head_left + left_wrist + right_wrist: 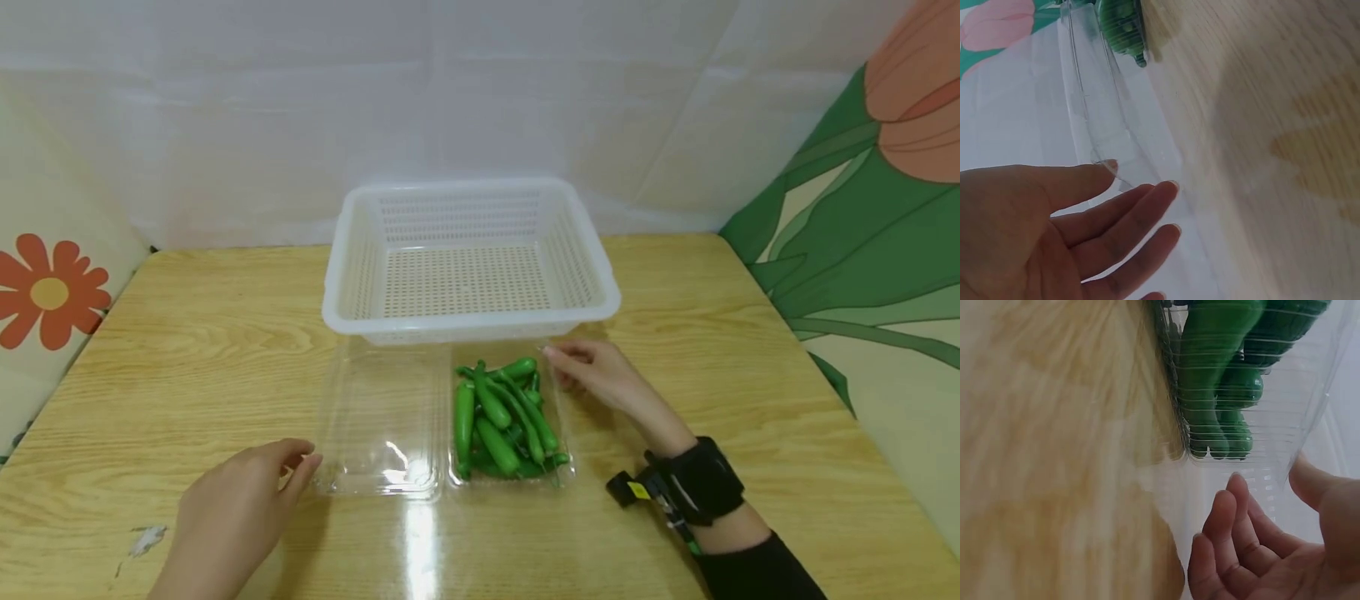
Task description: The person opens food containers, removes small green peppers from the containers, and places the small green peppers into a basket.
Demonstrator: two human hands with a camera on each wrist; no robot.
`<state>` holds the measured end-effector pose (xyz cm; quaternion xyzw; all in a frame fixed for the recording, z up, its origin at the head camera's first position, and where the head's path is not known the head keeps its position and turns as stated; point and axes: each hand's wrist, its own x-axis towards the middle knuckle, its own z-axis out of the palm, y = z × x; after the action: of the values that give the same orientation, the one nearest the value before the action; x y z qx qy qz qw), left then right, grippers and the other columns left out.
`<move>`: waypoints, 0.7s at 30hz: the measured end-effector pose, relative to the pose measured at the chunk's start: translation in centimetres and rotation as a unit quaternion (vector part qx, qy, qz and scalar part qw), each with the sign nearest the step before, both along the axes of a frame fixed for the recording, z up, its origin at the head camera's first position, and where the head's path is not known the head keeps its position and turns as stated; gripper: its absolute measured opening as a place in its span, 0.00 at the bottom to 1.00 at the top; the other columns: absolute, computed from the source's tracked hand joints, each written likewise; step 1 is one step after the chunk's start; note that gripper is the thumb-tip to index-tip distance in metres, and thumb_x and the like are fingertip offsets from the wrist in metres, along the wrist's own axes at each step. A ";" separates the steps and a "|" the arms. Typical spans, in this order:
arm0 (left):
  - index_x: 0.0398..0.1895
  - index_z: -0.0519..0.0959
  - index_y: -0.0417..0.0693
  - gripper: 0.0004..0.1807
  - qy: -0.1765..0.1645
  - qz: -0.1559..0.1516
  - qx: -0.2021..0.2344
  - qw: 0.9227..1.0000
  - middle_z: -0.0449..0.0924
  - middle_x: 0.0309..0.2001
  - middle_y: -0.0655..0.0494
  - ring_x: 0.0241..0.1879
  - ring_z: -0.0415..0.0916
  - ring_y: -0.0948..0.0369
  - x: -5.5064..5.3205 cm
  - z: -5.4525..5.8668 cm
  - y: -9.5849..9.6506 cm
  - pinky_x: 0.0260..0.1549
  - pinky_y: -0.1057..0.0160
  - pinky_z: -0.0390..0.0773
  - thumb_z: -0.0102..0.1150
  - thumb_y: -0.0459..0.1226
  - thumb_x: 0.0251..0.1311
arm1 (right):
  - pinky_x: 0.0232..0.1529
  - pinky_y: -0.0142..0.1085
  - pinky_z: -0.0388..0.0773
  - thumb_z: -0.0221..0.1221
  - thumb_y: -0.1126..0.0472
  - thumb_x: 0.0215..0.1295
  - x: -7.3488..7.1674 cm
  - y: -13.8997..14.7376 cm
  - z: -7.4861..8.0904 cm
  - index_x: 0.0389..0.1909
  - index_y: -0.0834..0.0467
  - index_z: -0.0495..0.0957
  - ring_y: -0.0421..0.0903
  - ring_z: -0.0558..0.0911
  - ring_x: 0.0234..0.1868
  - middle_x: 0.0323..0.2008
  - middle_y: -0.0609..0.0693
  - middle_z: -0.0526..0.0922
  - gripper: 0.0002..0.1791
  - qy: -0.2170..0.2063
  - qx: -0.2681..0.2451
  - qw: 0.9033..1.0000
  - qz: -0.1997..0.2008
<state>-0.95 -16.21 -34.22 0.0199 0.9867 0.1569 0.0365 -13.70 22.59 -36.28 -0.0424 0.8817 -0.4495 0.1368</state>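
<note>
A clear plastic clamshell box lies open, its lid (378,417) flat on the left. Its other half (564,429) holds several green chili peppers (498,442). My left hand (240,500) is at the lid's left edge. In the left wrist view, the thumb is at the lid's corner, with the other fingers (1132,234) loosely extended below it. My right hand (600,375) is beside the pepper half's far right corner. From the right wrist, the thumb (1310,481) shows at the rim, while loosely bent fingers (1219,515) lie just beyond the end wall.
A white perforated plastic basket (471,323) stands directly behind the clamshell on the wooden table (225,333). White sheeting (480,92) hangs behind the table, and flower-patterned panels flank both sides. A black wrist strap with a small camera (622,489) is on the right forearm.
</note>
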 end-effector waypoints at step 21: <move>0.34 0.86 0.51 0.07 -0.005 -0.056 -0.024 0.998 0.84 0.29 0.60 0.19 0.67 0.64 -1.9 -1.9 0.4 0.15 0.63 0.70 0.68 0.43 0.61 | 0.28 0.33 0.76 0.48 0.45 0.77 -0.1 -0.5 -0.2 0.28 0.63 0.78 0.45 0.76 0.25 0.22 0.51 0.78 0.27 0.013 0.003 1.000 0.019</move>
<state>-2.85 -15.81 -36.14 0.0738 0.9873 0.1311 0.0504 -13.79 22.05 -36.50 -0.0651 0.8836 -0.4439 0.1339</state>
